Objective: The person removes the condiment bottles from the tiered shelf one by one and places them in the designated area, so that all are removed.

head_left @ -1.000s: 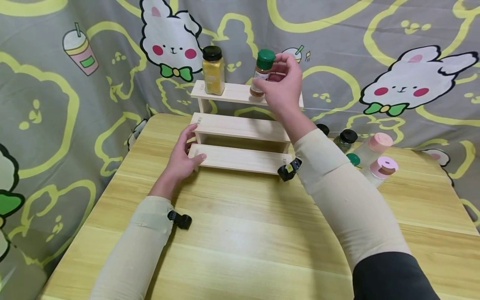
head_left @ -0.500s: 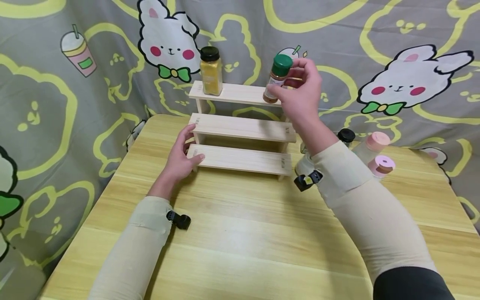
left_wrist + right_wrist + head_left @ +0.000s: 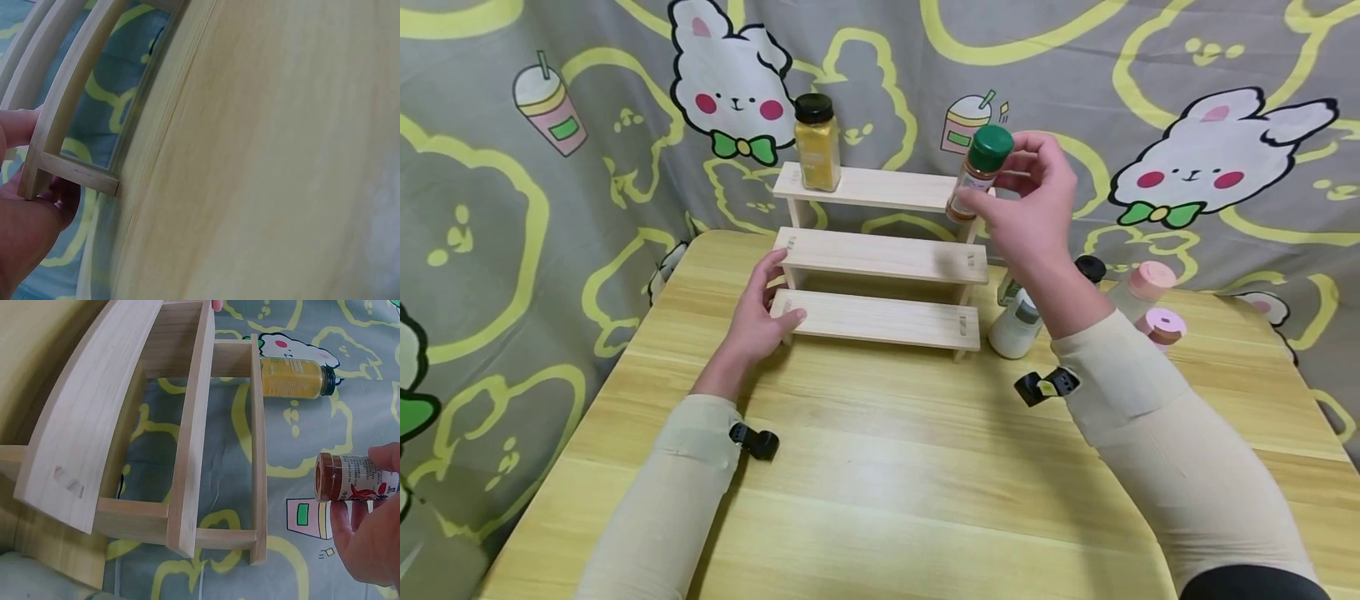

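A three-step wooden rack [image 3: 880,254] stands at the back of the table. My left hand [image 3: 758,312] grips its left end, thumb on the bottom step; in the left wrist view the fingers [image 3: 62,197] curl under that step's end. My right hand [image 3: 1033,200] pinches a spice jar [image 3: 976,177] with a green cap and red-brown contents. The jar tilts near the top step's right end; in the right wrist view a gap shows between the jar's base [image 3: 322,478] and that step. A yellow spice jar [image 3: 817,150] with a black cap stands at the top step's left.
Right of the rack stand a white-filled jar [image 3: 1015,329], a black-capped jar [image 3: 1090,268], a pink-capped bottle [image 3: 1152,279] and a lilac-capped one [image 3: 1161,325], some partly behind my right arm. A patterned curtain [image 3: 1060,50] hangs behind the table.
My right hand has carried the green-capped spice jar from over the top step to the right and slightly down, past the step's right end. The left hand keeps its grip on the rack.
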A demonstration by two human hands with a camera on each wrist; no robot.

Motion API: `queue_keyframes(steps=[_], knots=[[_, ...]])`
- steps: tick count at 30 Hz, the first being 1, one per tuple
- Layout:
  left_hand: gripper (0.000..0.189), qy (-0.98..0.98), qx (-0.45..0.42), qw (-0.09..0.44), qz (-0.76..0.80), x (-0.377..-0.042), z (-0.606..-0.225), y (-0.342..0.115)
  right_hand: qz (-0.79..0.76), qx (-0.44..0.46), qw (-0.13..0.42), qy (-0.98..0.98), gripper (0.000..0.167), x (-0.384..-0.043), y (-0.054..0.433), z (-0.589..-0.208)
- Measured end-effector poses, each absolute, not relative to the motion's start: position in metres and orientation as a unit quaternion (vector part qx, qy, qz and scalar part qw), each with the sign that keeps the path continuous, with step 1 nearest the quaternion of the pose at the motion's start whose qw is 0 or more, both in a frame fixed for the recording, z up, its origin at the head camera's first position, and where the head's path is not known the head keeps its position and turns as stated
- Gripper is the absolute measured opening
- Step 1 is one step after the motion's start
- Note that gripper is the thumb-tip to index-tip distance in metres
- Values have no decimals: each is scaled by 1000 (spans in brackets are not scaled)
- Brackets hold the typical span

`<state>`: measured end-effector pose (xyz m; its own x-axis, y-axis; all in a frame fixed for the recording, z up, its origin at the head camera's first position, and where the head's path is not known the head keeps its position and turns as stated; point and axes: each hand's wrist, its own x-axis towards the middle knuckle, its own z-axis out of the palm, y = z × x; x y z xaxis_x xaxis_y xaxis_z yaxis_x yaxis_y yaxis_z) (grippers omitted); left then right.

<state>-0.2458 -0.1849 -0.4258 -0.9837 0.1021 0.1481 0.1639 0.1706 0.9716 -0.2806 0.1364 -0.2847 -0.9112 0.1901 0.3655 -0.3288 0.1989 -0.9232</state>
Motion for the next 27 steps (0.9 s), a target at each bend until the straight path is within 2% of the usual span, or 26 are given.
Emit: queue_keyframes(steps=[27], knots=[[85,-759,-90,29,-645,-245,-427,-184,637,49,230,-734,51,-222,177,-316]])
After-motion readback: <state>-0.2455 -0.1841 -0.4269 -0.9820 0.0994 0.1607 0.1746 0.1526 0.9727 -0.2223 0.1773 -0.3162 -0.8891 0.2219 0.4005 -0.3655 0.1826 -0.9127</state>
